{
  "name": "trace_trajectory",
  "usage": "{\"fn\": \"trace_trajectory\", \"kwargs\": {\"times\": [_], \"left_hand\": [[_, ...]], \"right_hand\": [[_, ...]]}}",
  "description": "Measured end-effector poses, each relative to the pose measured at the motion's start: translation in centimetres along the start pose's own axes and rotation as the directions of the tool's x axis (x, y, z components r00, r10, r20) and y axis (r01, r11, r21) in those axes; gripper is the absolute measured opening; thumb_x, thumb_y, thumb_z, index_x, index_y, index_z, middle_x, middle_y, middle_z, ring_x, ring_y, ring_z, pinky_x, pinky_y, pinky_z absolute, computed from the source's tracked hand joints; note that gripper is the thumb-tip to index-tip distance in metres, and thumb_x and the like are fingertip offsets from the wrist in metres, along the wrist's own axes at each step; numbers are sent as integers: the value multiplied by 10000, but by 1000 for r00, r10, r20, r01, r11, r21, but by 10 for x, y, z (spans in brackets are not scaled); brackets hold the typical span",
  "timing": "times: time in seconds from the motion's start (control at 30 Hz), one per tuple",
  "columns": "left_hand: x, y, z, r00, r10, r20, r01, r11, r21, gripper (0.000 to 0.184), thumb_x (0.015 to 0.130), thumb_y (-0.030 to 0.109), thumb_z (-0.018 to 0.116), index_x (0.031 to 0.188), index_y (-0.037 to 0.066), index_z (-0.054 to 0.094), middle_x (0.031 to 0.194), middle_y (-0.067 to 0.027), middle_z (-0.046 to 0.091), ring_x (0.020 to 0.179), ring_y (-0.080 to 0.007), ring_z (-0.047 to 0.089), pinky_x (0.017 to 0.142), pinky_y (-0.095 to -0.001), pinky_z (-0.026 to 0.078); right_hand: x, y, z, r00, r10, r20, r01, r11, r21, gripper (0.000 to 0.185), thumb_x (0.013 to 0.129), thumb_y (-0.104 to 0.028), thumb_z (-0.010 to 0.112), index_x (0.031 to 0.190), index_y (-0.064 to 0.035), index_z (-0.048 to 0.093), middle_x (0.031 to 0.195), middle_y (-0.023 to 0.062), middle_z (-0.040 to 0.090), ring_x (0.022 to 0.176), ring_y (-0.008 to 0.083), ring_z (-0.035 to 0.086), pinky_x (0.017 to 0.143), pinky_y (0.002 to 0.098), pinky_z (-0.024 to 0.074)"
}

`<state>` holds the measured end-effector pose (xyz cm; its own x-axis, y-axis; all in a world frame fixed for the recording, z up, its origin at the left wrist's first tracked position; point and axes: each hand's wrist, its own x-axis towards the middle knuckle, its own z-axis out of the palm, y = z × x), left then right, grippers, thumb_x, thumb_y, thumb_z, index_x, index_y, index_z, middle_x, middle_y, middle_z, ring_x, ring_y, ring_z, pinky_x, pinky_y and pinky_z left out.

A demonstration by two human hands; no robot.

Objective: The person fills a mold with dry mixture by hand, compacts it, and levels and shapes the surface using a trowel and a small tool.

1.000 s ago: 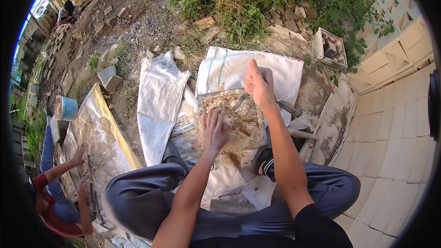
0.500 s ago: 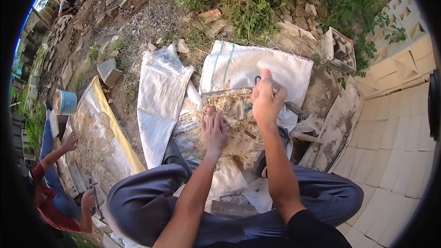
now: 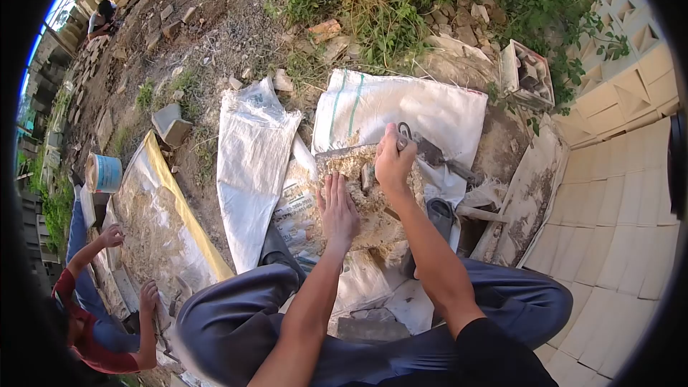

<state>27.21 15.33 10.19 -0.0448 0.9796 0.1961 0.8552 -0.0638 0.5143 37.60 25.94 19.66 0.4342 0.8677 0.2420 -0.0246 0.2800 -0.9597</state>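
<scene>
My left hand (image 3: 339,209) lies with its fingers stretched out on a rough, crumb-covered pale slab (image 3: 380,233) between my knees. Close to its right, my right hand (image 3: 394,165) is closed around a dark metal tool (image 3: 404,131) with a looped top end. The tool's lower end is hidden by the hand. A small greyish piece (image 3: 368,177) lies on the slab between my hands, and a short brown strip (image 3: 391,213) shows beside my right wrist. Beyond the slab spreads a white woven sack (image 3: 416,104) with green stripes.
Another white sack (image 3: 251,150) lies to the left. Further left are a yellow-edged sheet (image 3: 168,193), a blue-white bucket (image 3: 104,173) and a co-worker in a red shirt (image 3: 107,347). Pale blocks (image 3: 616,208) stack on the right, near a crate of rubble (image 3: 527,75).
My right hand has moved left, nearer my left hand, with the tool. My left fingers have straightened out flatter. The co-worker's nearer hand has risen slightly.
</scene>
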Motion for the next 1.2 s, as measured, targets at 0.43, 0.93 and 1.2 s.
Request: {"fn": "trace_trajectory", "kwargs": {"times": [0.43,0.93,1.2], "left_hand": [[-6,1,1,996,-21,91,14,997,78,536,966,137,336,1475,-7,251,1552,-138,248,1461,-258,163,1177,-459,55],[-7,-1,0,996,12,87,-19,996,84,541,976,164,340,1474,-19,241,1552,-149,246,1461,-254,168,1173,-472,62],[-2,2,-2,995,8,99,-17,996,87,544,974,147,329,1475,-33,221,1553,-164,232,1463,-265,155,1173,-465,57]], "right_hand": [[2,-45,4,982,187,24,-188,969,159,474,969,-144,495,536,-40,333,467,-36,357,443,40,295,434,304,190],[4,-111,2,984,151,-94,-122,957,262,457,975,-146,496,548,-108,338,479,-51,355,418,36,286,408,272,194],[-2,-62,4,1000,24,-14,-23,998,64,437,971,-113,471,553,-16,391,464,-28,340,440,47,293,421,296,217]]}}
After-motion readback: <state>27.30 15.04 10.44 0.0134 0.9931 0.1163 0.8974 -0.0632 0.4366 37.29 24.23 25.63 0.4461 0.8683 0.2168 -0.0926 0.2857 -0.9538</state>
